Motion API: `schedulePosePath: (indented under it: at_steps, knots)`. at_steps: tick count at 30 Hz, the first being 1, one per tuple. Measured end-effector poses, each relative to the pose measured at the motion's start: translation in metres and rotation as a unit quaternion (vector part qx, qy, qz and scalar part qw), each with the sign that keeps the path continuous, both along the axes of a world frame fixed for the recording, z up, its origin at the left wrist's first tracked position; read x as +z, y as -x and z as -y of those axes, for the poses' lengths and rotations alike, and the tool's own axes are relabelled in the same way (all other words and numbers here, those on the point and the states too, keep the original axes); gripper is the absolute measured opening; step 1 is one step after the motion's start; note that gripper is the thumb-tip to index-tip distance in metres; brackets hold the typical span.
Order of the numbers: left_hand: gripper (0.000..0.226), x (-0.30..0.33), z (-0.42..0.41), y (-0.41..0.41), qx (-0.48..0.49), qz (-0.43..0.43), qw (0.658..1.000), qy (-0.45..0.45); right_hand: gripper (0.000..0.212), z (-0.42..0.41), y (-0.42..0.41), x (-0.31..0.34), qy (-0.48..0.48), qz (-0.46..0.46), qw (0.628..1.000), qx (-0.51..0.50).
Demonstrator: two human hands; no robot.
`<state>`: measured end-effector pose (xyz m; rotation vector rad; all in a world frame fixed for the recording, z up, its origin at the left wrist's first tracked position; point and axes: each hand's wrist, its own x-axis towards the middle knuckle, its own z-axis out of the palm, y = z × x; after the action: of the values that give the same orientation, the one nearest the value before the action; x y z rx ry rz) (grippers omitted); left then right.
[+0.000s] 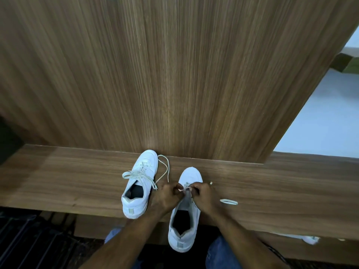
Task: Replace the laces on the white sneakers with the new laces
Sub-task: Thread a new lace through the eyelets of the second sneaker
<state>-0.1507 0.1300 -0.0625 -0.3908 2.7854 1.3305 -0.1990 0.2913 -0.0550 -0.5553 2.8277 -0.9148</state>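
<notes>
Both grips pinched on lace at the mid eyelets of the right sneaker (185, 212): left hand (167, 197) and right hand (204, 196), fingertips close together; shoe near the front edge of the wooden surface (58, 177), heel overhanging; left sneaker (138, 183) just beside it, laced; loose lace (228, 201) to the right. Step, as judged: working lace through eyelets. Next move calls for steady feeding and even tension.

Showing no readable text, brand, label or number anywhere, neither on the white sneakers (138, 183) nor on the counter (68, 179).
</notes>
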Motion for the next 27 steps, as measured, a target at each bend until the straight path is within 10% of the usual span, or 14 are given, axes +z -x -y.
schedulePosePath:
  at_steps: [27]
  knots:
    - [0.023,-0.022,0.004,0.003,0.083,0.085,0.991,-0.057,0.026,0.018,-0.003,0.0,-0.111,-0.01,0.994,-0.018]
